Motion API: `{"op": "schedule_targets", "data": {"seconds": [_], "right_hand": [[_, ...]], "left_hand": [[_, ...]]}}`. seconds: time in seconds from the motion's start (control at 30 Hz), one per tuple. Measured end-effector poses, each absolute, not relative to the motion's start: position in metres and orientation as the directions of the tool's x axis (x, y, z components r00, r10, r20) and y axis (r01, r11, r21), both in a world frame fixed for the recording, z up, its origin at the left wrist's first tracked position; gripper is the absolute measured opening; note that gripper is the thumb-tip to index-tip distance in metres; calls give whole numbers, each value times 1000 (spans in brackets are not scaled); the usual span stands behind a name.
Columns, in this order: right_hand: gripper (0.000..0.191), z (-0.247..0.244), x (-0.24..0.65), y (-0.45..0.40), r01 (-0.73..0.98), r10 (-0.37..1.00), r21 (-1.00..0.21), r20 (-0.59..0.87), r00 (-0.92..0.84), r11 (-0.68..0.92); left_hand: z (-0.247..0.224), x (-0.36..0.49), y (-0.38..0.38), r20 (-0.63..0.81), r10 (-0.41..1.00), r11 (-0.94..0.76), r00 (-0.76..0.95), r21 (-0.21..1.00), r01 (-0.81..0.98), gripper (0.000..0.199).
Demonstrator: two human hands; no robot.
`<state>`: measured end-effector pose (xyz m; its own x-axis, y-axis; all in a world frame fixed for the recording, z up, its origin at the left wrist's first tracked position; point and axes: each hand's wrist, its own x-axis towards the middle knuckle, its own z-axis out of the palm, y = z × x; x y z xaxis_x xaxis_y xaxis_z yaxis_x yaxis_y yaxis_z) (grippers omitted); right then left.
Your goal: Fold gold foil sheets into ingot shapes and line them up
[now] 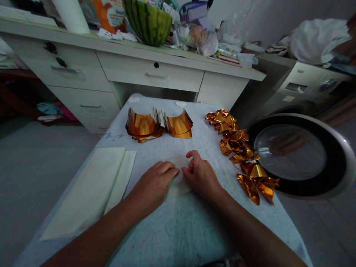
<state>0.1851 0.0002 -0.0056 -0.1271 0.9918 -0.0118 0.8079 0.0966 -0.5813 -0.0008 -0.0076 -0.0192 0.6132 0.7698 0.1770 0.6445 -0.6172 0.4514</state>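
Note:
A thin pale sheet of paper (179, 185) lies on the cloth-covered table between my hands. My left hand (155, 180) has its fingers bent together and closed on the sheet's left side. My right hand (203, 174) is on the other side, thumb against the sheet and index finger curled above it; both hands' tips nearly meet. Beyond them stand two stacks of curved gold foil paper, a left stack (142, 125) and a right stack (179, 124). To the right runs a row of folded gold foil pieces (235, 141). A stack of pale paper sheets (86, 189) lies left.
The cloth-covered table (200, 230) stands before a white desk (178, 76) with drawers. A cut watermelon (148, 24) and plastic bags sit on the desk. At the right, a washing machine's open round door (300, 155) reaches close to the table edge.

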Motion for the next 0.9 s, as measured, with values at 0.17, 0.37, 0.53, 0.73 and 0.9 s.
{"op": "schedule_targets", "data": {"seconds": [0.17,0.37,0.53,0.73,0.9], "right_hand": [[32,5,205,4,626,952,-765,-57,-300,151],[37,17,221,4,556,847,-789,-90,-525,260],[36,15,225,5,571,807,-761,-110,-581,308],[28,17,228,7,588,778,-707,-85,-623,394],[12,17,225,8,555,784,-744,-68,-617,373]], "left_hand": [[-12,-1,-13,125,776,-597,618,461,657,35],[-9,-3,-17,94,777,-584,622,476,657,64],[-7,-2,-18,89,781,-578,618,478,662,62],[-5,0,-18,84,772,-590,630,463,662,62],[-1,-1,-17,80,770,-588,633,475,655,46]]}}
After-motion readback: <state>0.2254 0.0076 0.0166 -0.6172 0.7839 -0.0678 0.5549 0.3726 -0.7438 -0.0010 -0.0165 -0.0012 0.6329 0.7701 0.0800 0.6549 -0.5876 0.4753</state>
